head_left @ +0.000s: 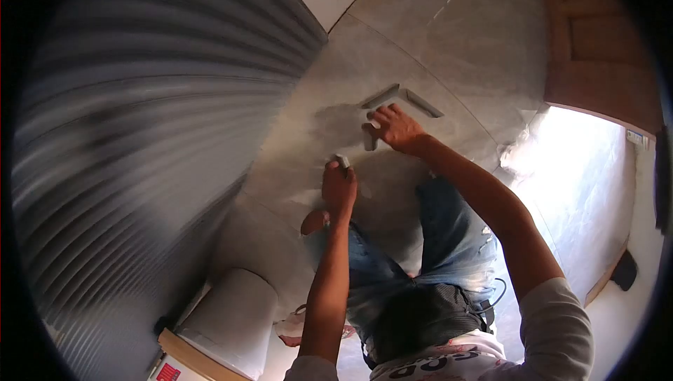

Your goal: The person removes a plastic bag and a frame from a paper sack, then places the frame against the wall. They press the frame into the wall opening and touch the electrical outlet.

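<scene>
My left hand (339,190) is closed around a small light-grey piece (343,161), whose end sticks out above the fist. My right hand (398,130) reaches low over the floor with its fingers bent and spread apart. Just below its thumb lies a short grey strip (369,143). Beyond the fingers, a longer grey strip (381,96) and another grey strip (425,104) lie at an angle to each other, their near ends almost meeting.
Grey floor tiles (449,65) with thin joints spread out ahead. A ribbed metal sheet (175,100) rises at left. A white bucket (235,318) stands lower left, near a wooden edge (196,360). A brown wooden door (596,44) is at upper right, above bright floor.
</scene>
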Motion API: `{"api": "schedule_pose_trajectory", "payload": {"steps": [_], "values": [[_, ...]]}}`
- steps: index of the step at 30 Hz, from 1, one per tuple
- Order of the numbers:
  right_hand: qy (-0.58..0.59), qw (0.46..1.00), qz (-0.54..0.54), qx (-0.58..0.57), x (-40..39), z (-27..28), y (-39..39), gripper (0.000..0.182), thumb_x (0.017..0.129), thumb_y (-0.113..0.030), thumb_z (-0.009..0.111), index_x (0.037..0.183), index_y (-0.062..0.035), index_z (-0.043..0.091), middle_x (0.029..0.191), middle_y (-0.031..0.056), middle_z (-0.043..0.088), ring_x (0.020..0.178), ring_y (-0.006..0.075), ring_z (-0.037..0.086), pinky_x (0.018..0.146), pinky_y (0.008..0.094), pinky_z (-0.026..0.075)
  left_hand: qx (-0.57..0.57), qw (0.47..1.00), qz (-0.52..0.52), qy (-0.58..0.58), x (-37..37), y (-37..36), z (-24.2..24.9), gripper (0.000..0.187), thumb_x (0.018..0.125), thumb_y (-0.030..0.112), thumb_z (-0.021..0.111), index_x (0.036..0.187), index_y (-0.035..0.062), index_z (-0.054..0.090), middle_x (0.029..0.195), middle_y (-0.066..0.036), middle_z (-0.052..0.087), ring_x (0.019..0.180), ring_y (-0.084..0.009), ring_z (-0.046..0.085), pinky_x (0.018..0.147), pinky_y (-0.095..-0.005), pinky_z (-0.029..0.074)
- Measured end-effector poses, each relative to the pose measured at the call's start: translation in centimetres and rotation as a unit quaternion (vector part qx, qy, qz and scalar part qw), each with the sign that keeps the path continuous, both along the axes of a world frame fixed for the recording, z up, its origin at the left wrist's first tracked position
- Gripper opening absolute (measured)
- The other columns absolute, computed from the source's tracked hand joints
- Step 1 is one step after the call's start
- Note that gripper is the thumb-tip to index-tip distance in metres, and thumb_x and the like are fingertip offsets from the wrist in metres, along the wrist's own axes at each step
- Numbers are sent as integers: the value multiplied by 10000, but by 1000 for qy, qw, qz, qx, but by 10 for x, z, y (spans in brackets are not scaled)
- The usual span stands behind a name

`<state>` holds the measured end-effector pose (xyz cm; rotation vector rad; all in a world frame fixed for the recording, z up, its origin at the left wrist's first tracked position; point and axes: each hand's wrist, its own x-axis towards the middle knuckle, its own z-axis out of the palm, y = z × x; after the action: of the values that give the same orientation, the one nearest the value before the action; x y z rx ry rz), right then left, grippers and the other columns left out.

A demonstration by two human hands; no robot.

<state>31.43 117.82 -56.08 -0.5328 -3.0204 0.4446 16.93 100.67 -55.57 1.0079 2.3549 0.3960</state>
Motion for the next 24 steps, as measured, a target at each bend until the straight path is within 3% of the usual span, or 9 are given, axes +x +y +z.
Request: {"api": "schedule_pose_trajectory", "payload": {"steps": [2, 4, 5, 11, 15, 17, 18, 20, 24], "values": [[20, 999, -32, 23, 1, 1, 10, 311, 786, -106, 566, 1093, -116, 614, 1177, 75, 531, 1123, 261, 456, 928, 388, 367, -15, 997, -21, 77, -3, -18, 2, 442, 778, 259, 643, 1104, -2, 501, 1024, -171, 555, 979, -338, 536, 842, -438, 429], [47, 974, -221, -22, 4, 5, 25, 344, 797, -104, 563, 1140, -104, 587, 1221, 69, 526, 1164, 271, 439, 951, 415, 347, 50, 997, -20, 62, -6, -19, 6, 441, 776, 250, 654, 1105, 0, 503, 1023, -166, 554, 975, -330, 534, 834, -434, 432], [43, 975, -216, -28, 4, 5, 30, 344, 797, -104, 563, 1140, -104, 587, 1221, 69, 526, 1164, 271, 439, 951, 415, 347, 120, 991, -27, 51, -6, -18, 8, 440, 773, 241, 666, 1107, 3, 505, 1021, -162, 553, 971, -322, 533, 826, -430, 435], [24, 986, -163, -22, 1, -8, 46, 282, 760, -105, 599, 1038, -95, 641, 1144, 43, 567, 1142, 236, 451, 973, 426, 310, 166, 983, -6, -79, 28, 50, 10, 453, 750, 250, 703, 1108, 38, 525, 990, -124, 570, 920, -279, 563, 786, -369, 460], [14, 983, -183, -27, -14, 8, 48, 273, 708, -123, 683, 978, -83, 669, 1038, 43, 620, 1046, 249, 531, 920, 391, 380, 170, 985, -39, 5, 39, 69, -13, 471, 731, 271, 725, 1091, 29, 542, 965, -114, 582, 884, -258, 583, 760, -369, 469], [142, 875, -310, -343, -20, 21, 45, 253, 757, -148, 698, 982, -37, 668, 958, 60, 644, 893, 213, 600, 812, 338, 460, 127, 991, -41, 29, 38, 70, -24, 426, 732, 258, 723, 1054, 31, 560, 911, -107, 599, 820, -252, 605, 714, -356, 490], [142, 875, -311, -342, -20, 25, 44, 253, 757, -148, 698, 982, -37, 668, 958, 60, 644, 893, 213, 600, 812, 338, 460, 128, 991, -41, 28, 36, 70, -25, 426, 732, 258, 723, 1054, 31, 560, 911, -107, 599, 820, -252, 605, 714, -356, 490], [195, 747, -328, -545, -17, 33, 39, 298, 795, -169, 700, 1022, 15, 643, 909, 69, 643, 780, 165, 610, 713, 286, 491, 145, 989, 30, 3, 27, 63, -29, 377, 734, 250, 725, 1005, 34, 576, 865, -93, 609, 757, -247, 614, 648, -345, 500], [199, 730, -313, -575, -14, 33, 36, 312, 808, -156, 692, 1039, 44, 627, 885, 76, 635, 801, 126, 592, 734, 265, 487, 137, 990, 45, 6, 9, 56, -24, 352, 725, 230, 730, 997, 55, 591, 911, -82, 610, 762, -229, 630, 637, -346, 515]]}}
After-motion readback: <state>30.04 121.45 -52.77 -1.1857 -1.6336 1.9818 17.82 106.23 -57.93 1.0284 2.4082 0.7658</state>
